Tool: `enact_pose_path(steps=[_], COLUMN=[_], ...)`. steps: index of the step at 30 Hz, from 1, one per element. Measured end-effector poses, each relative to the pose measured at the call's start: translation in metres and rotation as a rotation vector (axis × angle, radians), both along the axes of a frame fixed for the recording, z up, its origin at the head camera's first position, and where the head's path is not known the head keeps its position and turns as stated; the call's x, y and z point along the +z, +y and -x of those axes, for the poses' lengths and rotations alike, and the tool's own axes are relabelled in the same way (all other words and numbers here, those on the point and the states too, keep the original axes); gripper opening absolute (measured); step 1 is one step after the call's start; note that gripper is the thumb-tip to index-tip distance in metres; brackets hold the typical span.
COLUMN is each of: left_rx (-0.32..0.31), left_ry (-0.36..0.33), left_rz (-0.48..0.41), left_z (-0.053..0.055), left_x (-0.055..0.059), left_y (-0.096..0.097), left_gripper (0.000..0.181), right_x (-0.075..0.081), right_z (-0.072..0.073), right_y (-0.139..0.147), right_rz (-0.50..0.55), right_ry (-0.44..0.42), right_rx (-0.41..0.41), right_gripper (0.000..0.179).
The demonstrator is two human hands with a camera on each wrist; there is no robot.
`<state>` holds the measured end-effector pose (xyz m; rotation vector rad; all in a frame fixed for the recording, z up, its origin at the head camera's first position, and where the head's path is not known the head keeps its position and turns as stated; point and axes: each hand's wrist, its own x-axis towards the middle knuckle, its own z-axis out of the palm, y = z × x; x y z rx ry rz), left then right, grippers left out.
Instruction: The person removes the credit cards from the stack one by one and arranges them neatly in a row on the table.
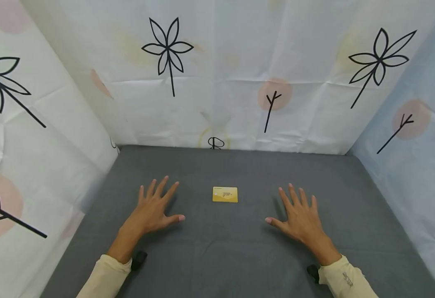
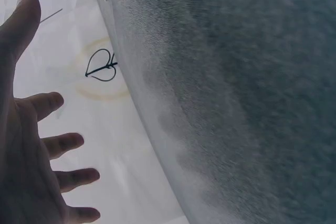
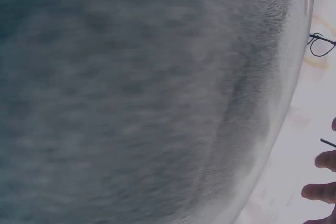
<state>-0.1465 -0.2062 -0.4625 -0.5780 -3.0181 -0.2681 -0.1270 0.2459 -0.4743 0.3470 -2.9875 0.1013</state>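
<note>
A yellow card [image 1: 225,194] lies flat on the dark grey cloth, between the two hands and apart from both. To its left, the left hand [image 1: 154,211] is held palm down with fingers spread and straight, holding nothing. On the other side the right hand [image 1: 299,217] is spread in much the same way, its thumb pointing toward the middle. In the left wrist view the left hand [image 2: 31,150] shows its thumb and spread fingers. Only some fingertips [image 3: 321,191] of the right hand enter the right wrist view.
A grey cloth-covered table [image 1: 217,256] fills the lower part of the head view. White fabric walls [image 1: 217,54] with flower and leaf prints enclose it at the back and both sides. Each wrist carries a small dark device [image 1: 139,260] at the sleeve cuff.
</note>
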Motion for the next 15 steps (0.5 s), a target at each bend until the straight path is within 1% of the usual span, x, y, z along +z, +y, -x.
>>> enact_pose_path(steps=[3, 8, 11, 15], left_rx=[-0.026, -0.067, -0.091, -0.131], left_ry=[-0.009, -0.051, -0.058, -0.057], left_rz=[-0.014, -0.022, -0.015, -0.002], left_z=[0.004, 0.011, 0.015, 0.02], left_x=[0.001, 0.006, 0.009, 0.011], left_y=[0.003, 0.013, 0.019, 0.028], left_gripper=[0.102, 0.102, 0.102, 0.101], right_x=[0.002, 0.004, 0.005, 0.006], right_z=[0.005, 0.014, 0.02, 0.027], right_y=[-0.004, -0.013, -0.022, -0.034], right_rz=[0.024, 0.051, 0.054, 0.06], right_ry=[0.0, 0.021, 0.023, 0.001], right_rx=[0.02, 0.058, 0.076, 0.096], right_gripper=[0.107, 0.105, 0.102, 0.1])
